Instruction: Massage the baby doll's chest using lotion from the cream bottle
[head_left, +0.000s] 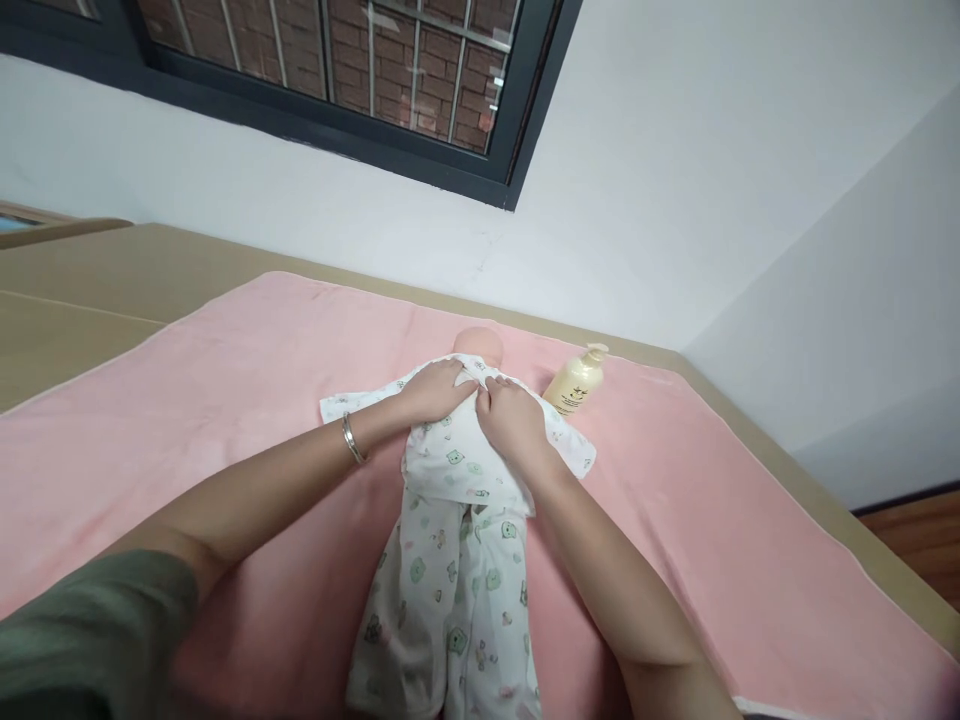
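A baby doll (480,343) lies on a pink blanket (247,390), its head toward the wall. It wears a white printed top (457,462) and matching trousers (491,590), with sleeves spread to both sides. My left hand (439,390) rests on the upper chest of the top, fingers fairly straight and thumb pointing inward. Close beside it, my right hand (514,415) has its fingers curled and pinches the cloth near the neckline. Whatever fastening lies under the fingertips is too small to make out.
A pale yellow pump bottle (576,383) leans on the blanket just right of the doll's sleeve. Behind the beige padded surface (202,255) rises a white wall (615,230) with a dark-framed window (480,185). Wooden flooring (919,540) shows at the far right.
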